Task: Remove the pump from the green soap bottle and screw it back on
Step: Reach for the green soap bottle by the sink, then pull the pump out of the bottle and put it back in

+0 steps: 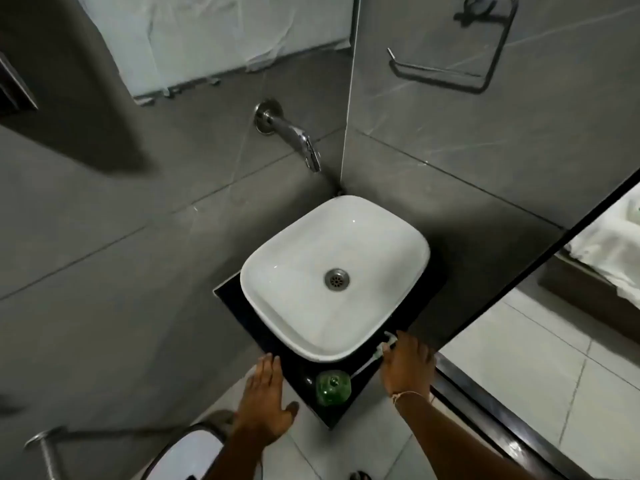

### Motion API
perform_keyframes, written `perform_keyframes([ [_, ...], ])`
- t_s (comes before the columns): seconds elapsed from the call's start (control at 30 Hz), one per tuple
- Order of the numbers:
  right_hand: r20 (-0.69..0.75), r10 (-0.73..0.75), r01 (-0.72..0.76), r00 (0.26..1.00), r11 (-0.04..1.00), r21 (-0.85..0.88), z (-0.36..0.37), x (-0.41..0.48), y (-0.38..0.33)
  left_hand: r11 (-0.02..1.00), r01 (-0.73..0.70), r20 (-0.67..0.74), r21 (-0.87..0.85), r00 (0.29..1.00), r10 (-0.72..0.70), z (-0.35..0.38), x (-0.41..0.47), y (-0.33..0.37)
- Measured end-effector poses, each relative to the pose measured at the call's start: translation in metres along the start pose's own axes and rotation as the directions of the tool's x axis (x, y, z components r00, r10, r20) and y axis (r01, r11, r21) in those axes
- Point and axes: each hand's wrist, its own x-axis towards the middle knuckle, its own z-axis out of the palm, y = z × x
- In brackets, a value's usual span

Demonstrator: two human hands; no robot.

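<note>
The green soap bottle (333, 388) stands upright on the front corner of the black counter (242, 317), and its neck shows open from above. The white pump (383, 348) is off the bottle, held at its head by my right hand (407, 367) just right of the basin's front edge. The pump's thin tube slants down-left, and its tip ends close to the bottle's right shoulder. My left hand (266, 400) hovers flat to the left of the bottle, fingers spread, holding nothing and touching nothing.
A white basin (287, 271) with a metal drain fills most of the counter. A chrome tap (298, 138) juts from the grey tiled wall above it. A mirror edge (519, 282) runs along the right. A white toilet lid (187, 455) sits at the lower left.
</note>
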Motion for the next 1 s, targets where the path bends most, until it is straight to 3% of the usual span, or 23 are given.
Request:
perform_keyframes([
  [0.13,0.252,0.274,-0.304,0.928,0.949,0.087,0.018,0.023,0.002,0.999,0.023,0.087,-0.033,0.996,-0.020,0.028,0.003,0.019],
  [0.27,0.459,0.349,-0.452,0.817,0.882,0.134,0.038,0.046,0.005,0.995,0.047,0.091,-0.090,0.995,-0.039,0.038,0.010,0.029],
  [0.6,0.518,0.473,-0.649,0.712,0.726,0.229,0.065,0.055,0.009,0.955,0.065,0.019,-0.291,0.998,-0.063,0.041,0.015,0.043],
  [0.67,0.562,0.463,-0.692,0.685,0.653,0.307,0.064,0.053,0.010,0.951,0.067,0.008,-0.301,0.998,-0.068,0.041,0.015,0.043],
  [0.73,0.551,0.448,-0.691,0.704,0.611,0.386,0.055,0.046,0.011,0.950,0.068,-0.004,-0.306,0.997,-0.072,0.043,0.015,0.042],
  [0.8,0.463,0.433,-0.629,0.773,0.611,0.480,0.039,0.032,0.011,0.955,0.067,-0.012,-0.290,0.997,-0.073,0.044,0.015,0.041],
  [0.9,0.254,0.318,-0.399,0.913,0.573,0.716,0.007,-0.005,0.008,0.968,0.068,-0.004,-0.240,0.997,-0.071,0.046,0.017,0.042],
  [1.0,0.042,0.204,-0.156,0.978,0.586,0.795,-0.022,-0.041,-0.004,0.969,0.084,0.006,-0.231,0.996,-0.085,0.045,0.016,0.041],
])
